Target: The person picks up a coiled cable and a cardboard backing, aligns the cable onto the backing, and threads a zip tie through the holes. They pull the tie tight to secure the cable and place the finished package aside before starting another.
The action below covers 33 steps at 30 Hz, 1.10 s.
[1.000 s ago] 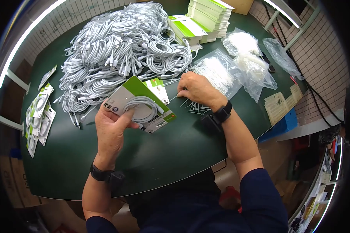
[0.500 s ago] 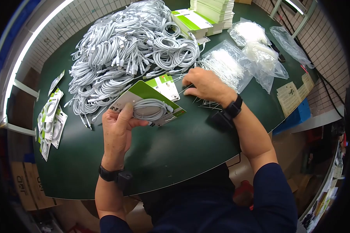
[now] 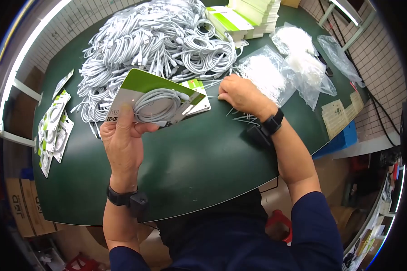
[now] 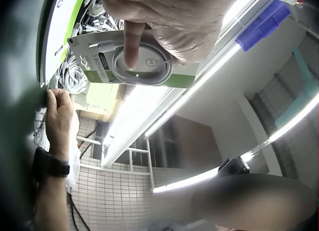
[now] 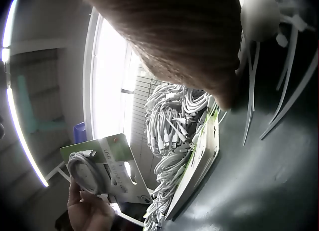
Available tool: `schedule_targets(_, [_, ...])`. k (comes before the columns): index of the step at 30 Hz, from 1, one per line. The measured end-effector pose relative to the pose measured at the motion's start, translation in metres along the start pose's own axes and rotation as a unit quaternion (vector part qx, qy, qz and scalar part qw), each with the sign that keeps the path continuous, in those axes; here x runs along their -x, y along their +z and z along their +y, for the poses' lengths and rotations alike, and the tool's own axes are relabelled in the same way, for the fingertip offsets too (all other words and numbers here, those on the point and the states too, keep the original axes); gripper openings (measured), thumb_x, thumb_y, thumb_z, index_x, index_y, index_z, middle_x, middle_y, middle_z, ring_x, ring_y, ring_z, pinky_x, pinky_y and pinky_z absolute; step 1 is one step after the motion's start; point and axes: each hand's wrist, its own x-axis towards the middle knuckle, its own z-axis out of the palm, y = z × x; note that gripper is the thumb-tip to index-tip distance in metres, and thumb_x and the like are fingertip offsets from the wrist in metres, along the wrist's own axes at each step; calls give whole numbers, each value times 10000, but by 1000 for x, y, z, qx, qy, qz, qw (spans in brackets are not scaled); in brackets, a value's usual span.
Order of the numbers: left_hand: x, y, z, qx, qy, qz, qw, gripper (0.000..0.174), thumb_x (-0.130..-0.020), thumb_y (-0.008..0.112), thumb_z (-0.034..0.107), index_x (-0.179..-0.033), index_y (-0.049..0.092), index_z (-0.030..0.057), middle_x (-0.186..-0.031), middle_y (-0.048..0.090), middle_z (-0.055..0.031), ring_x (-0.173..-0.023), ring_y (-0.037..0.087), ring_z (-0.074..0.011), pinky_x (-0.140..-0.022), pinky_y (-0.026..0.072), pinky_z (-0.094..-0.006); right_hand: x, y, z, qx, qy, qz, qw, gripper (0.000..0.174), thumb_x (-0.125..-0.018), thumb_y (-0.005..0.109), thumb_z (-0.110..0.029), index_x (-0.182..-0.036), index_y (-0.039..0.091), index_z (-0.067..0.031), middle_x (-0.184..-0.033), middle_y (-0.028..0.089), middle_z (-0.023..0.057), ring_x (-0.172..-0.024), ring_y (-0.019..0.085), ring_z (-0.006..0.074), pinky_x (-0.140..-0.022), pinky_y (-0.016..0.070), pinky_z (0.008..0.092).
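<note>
My left hand grips a green-and-white packaging card by its lower left corner, thumb in front. A coiled grey-white USB cable lies against the card's face; its plugs show in the left wrist view. My right hand is low over the table, finger and thumb pinching a thin white cable tie that sticks out leftward. Loose cable ties lie beneath that hand. More green-and-white cards lie on the table behind the raised one, partly hidden by it.
A big heap of coiled cables covers the back of the green table. Stacked cards stand behind. An open bag of cable ties and other plastic bags lie right. Carded cables lie at left.
My left hand has lifted the card with the cable and tilted it further toward the heap. The right hand stays by the loose ties, its fingers closed, a tie now sticking out leftward.
</note>
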Motion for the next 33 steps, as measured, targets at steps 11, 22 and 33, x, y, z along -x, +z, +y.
schedule_targets(11, [-7,-1,-8,-154,160,34,974,323,-1084,632,116,-1319,681,-100,-1164,751,-155,-991,745,-219,-860,674,-383,-3,-7,-8,-91,-24,13,995,155,-912,789,-181,-997,724,-69,-1003,714,111,-971,674,321,-862,553,431])
schedule_targets(22, [5,6,-9,-150,154,18,976,258,-1040,689,59,-1268,728,-55,-1177,754,-179,-1045,740,-230,-902,639,-380,-11,1,-25,-1,-48,139,989,143,-937,772,-148,-972,679,-45,-876,702,123,-863,681,321,-782,553,397])
schedule_targets(33, [4,19,-13,-433,278,-109,850,277,-898,827,30,-1157,745,-23,-1224,752,-202,-1215,727,-379,-1052,567,-439,-7,-12,-3,-365,141,319,863,144,-993,785,-120,-1005,663,-44,-894,752,62,-733,677,123,-661,524,246])
